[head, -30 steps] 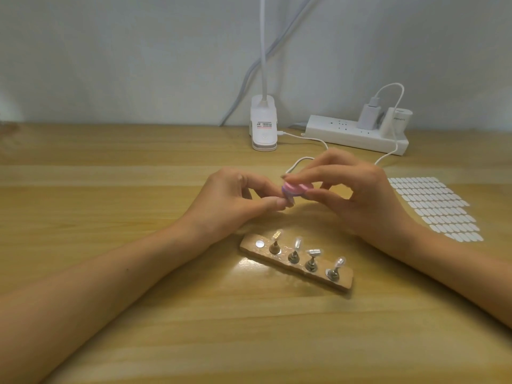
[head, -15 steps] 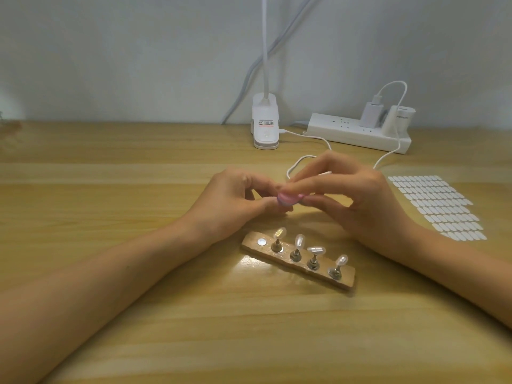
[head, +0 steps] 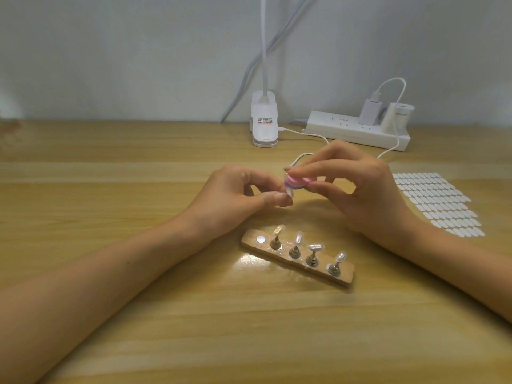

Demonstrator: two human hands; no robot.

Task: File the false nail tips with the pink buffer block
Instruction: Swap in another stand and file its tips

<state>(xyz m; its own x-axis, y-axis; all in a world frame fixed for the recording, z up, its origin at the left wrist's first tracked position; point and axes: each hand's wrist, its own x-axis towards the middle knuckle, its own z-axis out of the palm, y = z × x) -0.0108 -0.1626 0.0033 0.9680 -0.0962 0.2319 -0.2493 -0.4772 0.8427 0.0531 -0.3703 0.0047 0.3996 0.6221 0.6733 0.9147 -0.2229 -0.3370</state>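
head view, centre of frame: pinched the pink buffer block (head: 381, 182) in the right hand (head: 357, 187), thumb under, fingers curled over; clamped one false nail tip (head: 372, 192) between left hand (head: 235, 195) thumb and forefinger, touching the block's lower left edge. since half a second before, raised and tilted the block, pink face showing again: probably between strokes, filing unfinished. left four mounted tips (head: 299, 237) on the wooden holder (head: 343, 278) just below; kept bare table (head: 110, 189) at left, sticker sheet (head: 435, 200) at right, cable (head: 297, 159) just behind.

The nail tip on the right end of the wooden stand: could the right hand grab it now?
Probably not right away. The right hand pinches the pink buffer block, so it is busy. Nothing lies between it and that nail tip, so the path itself looks free.
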